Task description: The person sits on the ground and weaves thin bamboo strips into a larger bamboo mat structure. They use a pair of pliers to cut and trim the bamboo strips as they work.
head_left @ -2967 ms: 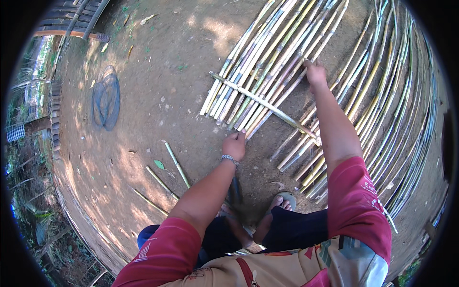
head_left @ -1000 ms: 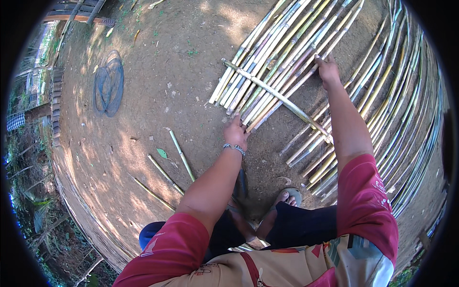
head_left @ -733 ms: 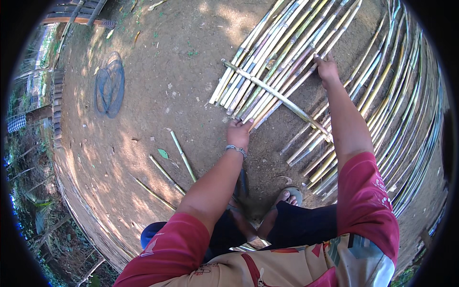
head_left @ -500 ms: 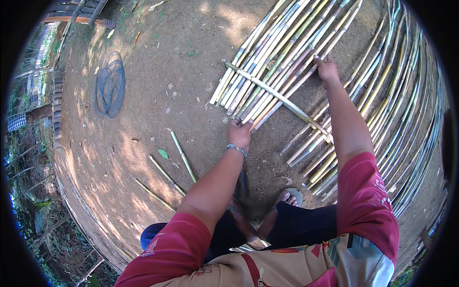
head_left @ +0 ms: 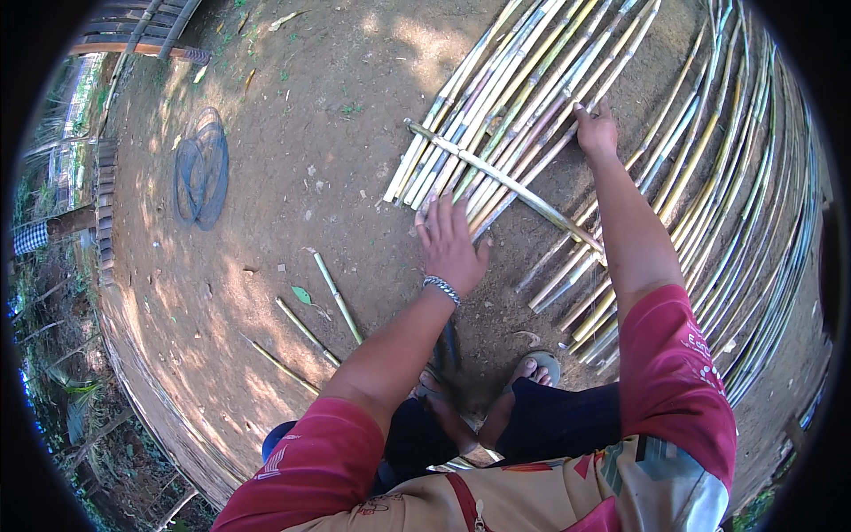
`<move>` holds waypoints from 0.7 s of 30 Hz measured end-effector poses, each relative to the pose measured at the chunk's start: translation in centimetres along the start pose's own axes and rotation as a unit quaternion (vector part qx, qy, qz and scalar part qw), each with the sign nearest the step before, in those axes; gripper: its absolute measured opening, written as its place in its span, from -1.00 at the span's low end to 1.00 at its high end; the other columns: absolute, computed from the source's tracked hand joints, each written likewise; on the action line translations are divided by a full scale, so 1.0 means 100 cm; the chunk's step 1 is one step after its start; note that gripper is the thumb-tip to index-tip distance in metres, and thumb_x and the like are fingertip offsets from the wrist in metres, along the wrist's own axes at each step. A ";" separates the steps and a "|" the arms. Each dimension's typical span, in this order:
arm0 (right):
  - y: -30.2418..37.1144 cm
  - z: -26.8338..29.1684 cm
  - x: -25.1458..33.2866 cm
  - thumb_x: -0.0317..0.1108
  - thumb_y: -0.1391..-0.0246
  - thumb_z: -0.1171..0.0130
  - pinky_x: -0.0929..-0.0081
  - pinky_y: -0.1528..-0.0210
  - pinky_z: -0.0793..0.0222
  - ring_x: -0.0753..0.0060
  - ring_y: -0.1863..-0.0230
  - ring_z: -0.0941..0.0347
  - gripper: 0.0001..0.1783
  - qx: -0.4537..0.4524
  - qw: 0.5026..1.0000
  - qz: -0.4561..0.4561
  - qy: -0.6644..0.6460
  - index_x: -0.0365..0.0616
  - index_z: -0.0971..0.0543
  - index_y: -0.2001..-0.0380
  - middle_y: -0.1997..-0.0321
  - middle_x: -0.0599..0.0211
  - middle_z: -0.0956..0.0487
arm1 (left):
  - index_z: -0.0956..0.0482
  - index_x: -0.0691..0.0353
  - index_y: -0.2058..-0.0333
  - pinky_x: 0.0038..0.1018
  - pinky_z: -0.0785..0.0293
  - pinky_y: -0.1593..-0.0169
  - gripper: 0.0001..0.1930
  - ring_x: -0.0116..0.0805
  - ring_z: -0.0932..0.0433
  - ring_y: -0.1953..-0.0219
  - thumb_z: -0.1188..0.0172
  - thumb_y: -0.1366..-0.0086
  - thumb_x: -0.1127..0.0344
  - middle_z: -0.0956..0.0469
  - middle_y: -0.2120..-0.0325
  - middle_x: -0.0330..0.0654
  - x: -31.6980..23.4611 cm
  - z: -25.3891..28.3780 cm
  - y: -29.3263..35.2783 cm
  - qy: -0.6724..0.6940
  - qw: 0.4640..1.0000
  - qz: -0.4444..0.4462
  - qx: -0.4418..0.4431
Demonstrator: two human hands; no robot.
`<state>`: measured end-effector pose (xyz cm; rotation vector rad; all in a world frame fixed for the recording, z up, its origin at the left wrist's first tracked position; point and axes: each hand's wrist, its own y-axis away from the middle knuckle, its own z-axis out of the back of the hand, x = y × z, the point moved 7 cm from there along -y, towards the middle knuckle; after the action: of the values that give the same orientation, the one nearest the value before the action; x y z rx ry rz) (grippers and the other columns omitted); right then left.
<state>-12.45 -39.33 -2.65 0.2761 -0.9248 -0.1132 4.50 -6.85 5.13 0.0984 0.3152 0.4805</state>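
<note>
Bamboo poles (head_left: 541,124) lie on ground (head_left: 310,168), far ends cut off; left hand (head_left: 450,246), fingers spread, hides some near ends; right hand (head_left: 597,135) touches the row's edge pole (head_left: 630,55), its grip unclear.

Row of long thin poles (head_left: 521,94), w/ 1 cross pole (head_left: 505,183) near the bottom ends.

Poles are side by side on a slant, top ctr. of the frame; their tops run out past the top edge. Mostly pale yellow & cream, w/ some green & brownish-purple bits, & rings/bumps along them. Pretty straight, w/ small gaps btwn some. Bottom ends sit around the mid. of the frame, not quite even, lower toward the R side. Cross pole = pale yellow-green, slants down L to R, ends sticking out past the row both sides.
</note>
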 end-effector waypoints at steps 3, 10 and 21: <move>-0.002 -0.001 0.006 0.02 -0.22 -0.21 0.26 -0.42 -0.17 -0.11 -0.40 -0.29 -0.08 -0.032 0.999 0.007 0.031 -0.30 -0.12 -0.44 -0.39 -0.19 -0.34 | 0.15 0.25 -0.48 0.22 0.49 -0.45 0.05 0.12 0.41 -0.54 -0.24 -0.25 -0.15 0.28 -0.50 0.14 -0.015 -0.015 -0.020 -0.059 0.989 -0.045 0.129; -0.014 -0.010 0.014 -0.04 -0.24 -0.19 0.20 -0.38 -0.22 -0.20 -0.36 -0.32 -0.07 -0.011 1.000 0.000 0.023 -0.34 -0.05 -0.45 -0.33 -0.29 -0.38 | 0.12 0.31 -0.47 0.23 0.49 -0.45 0.04 0.12 0.39 -0.54 -0.20 -0.28 -0.20 0.30 -0.50 0.16 -0.020 -0.026 -0.026 -0.061 0.984 -0.054 0.156; -0.007 -0.026 0.048 -0.14 -0.31 -0.09 0.25 -0.43 -0.16 -0.15 -0.38 -0.30 -0.03 0.017 0.999 0.019 0.043 -0.25 0.23 -0.50 -0.39 -0.23 -0.33 | 0.16 0.38 -0.46 0.16 0.48 -0.47 0.10 0.17 0.44 -0.53 -0.18 -0.26 -0.26 0.29 -0.49 0.20 -0.015 -0.030 -0.022 -0.077 0.985 -0.050 0.147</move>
<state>-7.49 -40.59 -0.62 0.2932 -0.8469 -0.0492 3.29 -9.46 2.35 0.4032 0.2368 0.3226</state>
